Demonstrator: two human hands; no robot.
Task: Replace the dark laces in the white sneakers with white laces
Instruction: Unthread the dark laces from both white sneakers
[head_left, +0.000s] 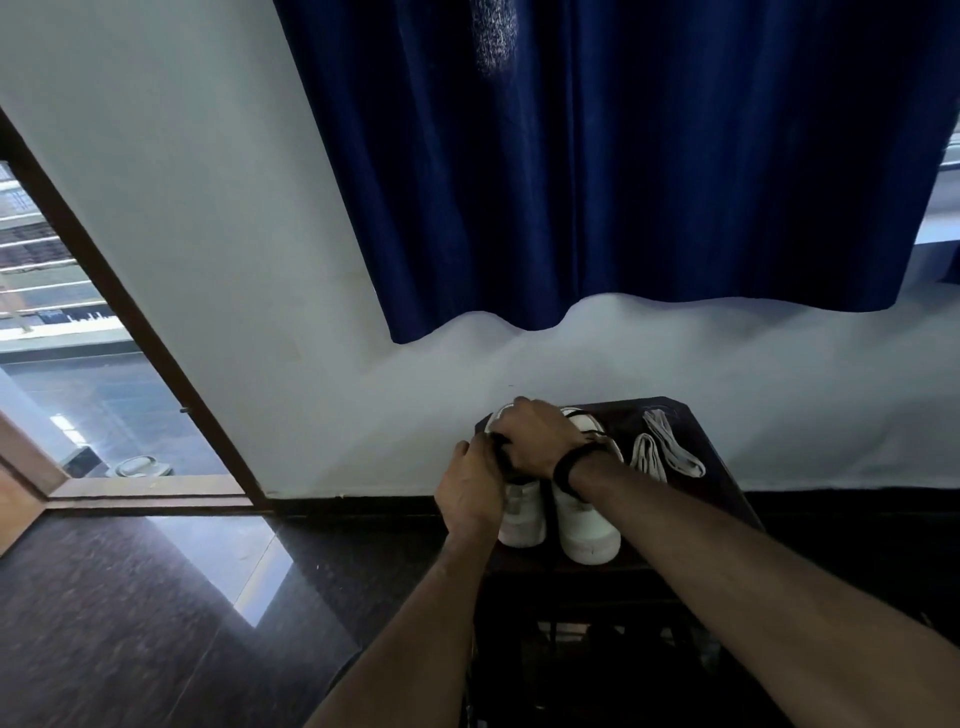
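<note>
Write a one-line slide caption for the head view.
Both hands, left hand and right hand, work dark laces on the left sneaker; white laces wait alongside.

Two white sneakers stand side by side on the dark worktop (722, 483): the left sneaker (521, 519) and the right sneaker (587, 525). Two folded white laces lie to their right, the nearer lace (649, 457) and the farther lace (675, 447). Two hands are over the shoes, the left hand (470, 491) and the right hand (535, 441).

A single head-worn wide-angle view looks forward and steeply down, near above the dark table (717, 467) against the wall (260, 312).
</note>
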